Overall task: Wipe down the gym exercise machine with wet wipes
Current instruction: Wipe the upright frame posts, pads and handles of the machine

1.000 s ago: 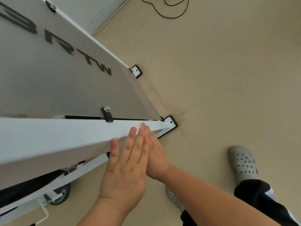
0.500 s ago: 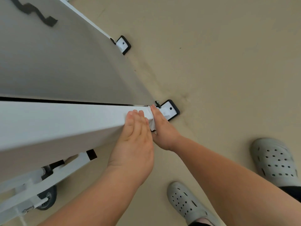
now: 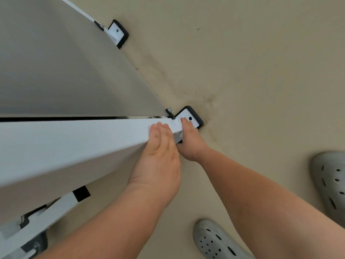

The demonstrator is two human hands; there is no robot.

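Note:
I look down the gym machine's white upright post (image 3: 78, 146) to its black-edged foot plate (image 3: 194, 116) on the floor. A pale wet wipe (image 3: 178, 135) is wrapped on the post's lower end, showing between my hands. My left hand (image 3: 158, 157) lies on the post's near face, its fingers curled over the corner onto the wipe. Just beyond it, my right hand (image 3: 190, 143) presses the wipe against the post's right side, fingers stretched down toward the foot plate. Most of the wipe is hidden under the hands.
A grey panel (image 3: 61, 71) of the machine fills the upper left, with a second foot plate (image 3: 118, 33) behind. A white strut (image 3: 46, 215) and a wheel (image 3: 37, 243) sit at lower left. My grey clogs (image 3: 214, 242) (image 3: 332, 184) stand on beige floor.
Both hands have slid down the post from partway up to its bottom end at the foot plate. The left fingers went from flat to curled over the corner. My view dropped lower.

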